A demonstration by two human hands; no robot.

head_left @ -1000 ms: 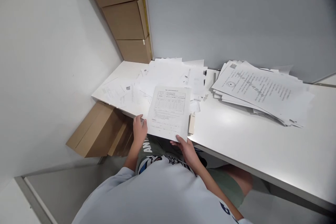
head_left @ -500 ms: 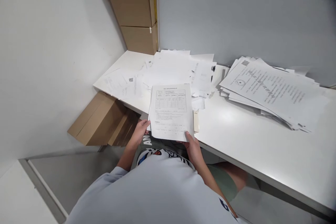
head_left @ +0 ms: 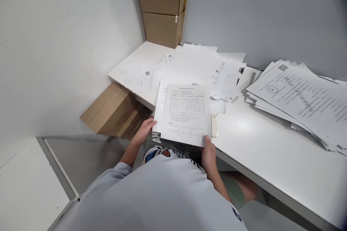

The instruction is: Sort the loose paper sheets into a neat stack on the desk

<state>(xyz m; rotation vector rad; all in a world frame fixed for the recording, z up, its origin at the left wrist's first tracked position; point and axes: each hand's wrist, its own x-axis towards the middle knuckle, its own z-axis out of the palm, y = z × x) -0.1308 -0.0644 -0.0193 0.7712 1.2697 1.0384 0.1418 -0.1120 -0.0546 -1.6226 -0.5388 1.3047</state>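
Note:
My right hand [head_left: 208, 152] pinches the lower right corner of a printed form sheet [head_left: 187, 113] with a table on it, lifted over the near edge of the white desk [head_left: 260, 144]. Just under it lies a second sheet [head_left: 159, 110], shifted to the left. My left hand [head_left: 144, 130] grips that sheet's lower left corner, fingers curled round the edge. Both hands sit at the desk's front edge, above my lap. A small pale block [head_left: 214, 125] lies on the desk right beside the held form.
A loose heap of white papers [head_left: 197, 66] covers the desk's back left. A fanned stack of printed sheets [head_left: 300, 97] lies at the right. Cardboard boxes [head_left: 162, 7] stand stacked in the corner. Flat cartons [head_left: 114, 110] lean below the desk at left.
My view has swung left and down. The top form has slid to the right off the sheet beneath it, and my right hand has moved to its lower right corner.

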